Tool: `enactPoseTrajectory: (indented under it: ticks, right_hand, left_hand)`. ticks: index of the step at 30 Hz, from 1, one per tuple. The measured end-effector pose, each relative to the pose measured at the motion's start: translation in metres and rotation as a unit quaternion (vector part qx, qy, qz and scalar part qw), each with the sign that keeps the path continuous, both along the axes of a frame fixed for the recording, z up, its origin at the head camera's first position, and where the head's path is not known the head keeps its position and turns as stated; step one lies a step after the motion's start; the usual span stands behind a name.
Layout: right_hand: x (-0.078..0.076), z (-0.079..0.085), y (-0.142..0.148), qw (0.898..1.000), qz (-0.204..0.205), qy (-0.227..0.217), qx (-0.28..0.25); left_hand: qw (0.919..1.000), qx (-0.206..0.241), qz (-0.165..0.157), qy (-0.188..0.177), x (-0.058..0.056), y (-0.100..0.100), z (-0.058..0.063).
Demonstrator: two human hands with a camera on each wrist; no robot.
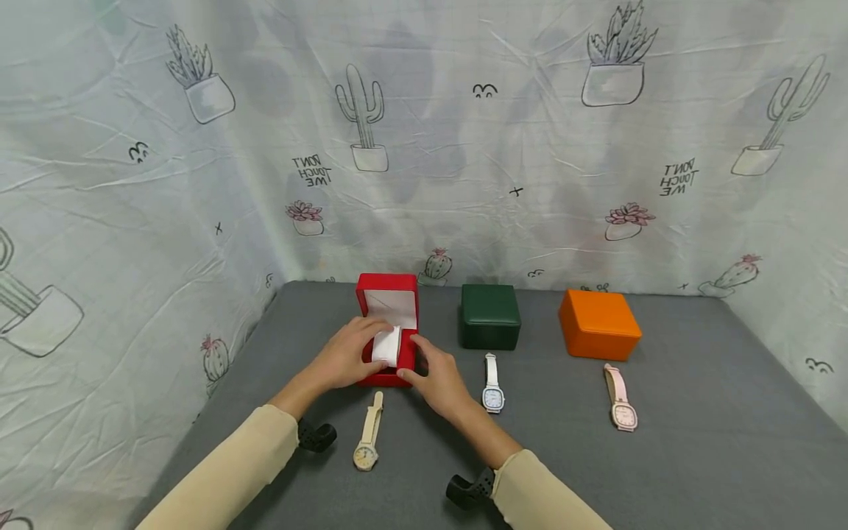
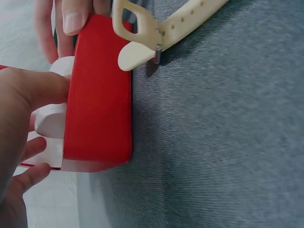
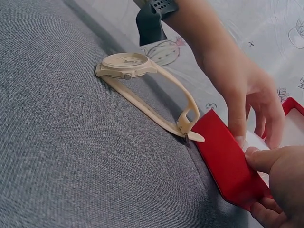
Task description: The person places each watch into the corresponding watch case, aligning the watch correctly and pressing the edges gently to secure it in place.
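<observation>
A white cactus-print cloth hangs behind the grey tabletop. From the head, my left grip pinches a rounded white cushion within a lid-up red leather-look box; my right grip clasps its side. From the left wrist, lifting or seating the cushion, I cannot tell which. From the right wrist, a cream round-faced watch lies just before the box; next, I judge, calls for steadying it

wrinkled pale sheet behind, potted cactus drawings, grey woven tabletop
</observation>
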State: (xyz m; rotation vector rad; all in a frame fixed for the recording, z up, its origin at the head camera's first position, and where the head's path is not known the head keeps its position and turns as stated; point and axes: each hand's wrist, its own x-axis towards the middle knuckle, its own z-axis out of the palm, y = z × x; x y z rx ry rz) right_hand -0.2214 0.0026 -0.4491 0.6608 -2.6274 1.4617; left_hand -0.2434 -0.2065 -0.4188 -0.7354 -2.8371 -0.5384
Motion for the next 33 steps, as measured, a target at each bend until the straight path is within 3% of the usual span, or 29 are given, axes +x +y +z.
enactPoseTrajectory:
  ticks: [8,14,21,25,29,33]
  right_hand:
    - [0.002,0.0,-0.001,1.0,0.0,-0.016,0.0]
    - [0.003,0.001,-0.001,1.0,-0.01,0.001,0.007]
    - [0.016,0.009,0.001,0.999,-0.02,0.049,-0.002]
    - [0.029,0.016,0.002,0.998,-0.008,0.057,-0.004]
    - [0.041,0.02,0.001,0.998,0.058,0.034,0.015]
    - [0.051,0.02,-0.002,0.986,0.145,0.011,0.076]
  left_hand:
    - [0.9983,0.01,-0.018,0.054,0.01,-0.003,0.001]
    - [0.994,0.041,-0.05,0.088,0.017,-0.004,0.001]
    - [0.9916,0.12,-0.035,0.034,0.03,-0.017,0.0]
    - [0.9825,0.183,-0.034,-0.005,0.04,-0.025,0.0]
    - [0.9657,0.254,-0.036,-0.042,0.047,-0.031,-0.001]
    - [0.9536,0.293,-0.024,-0.064,0.051,-0.034,-0.003]
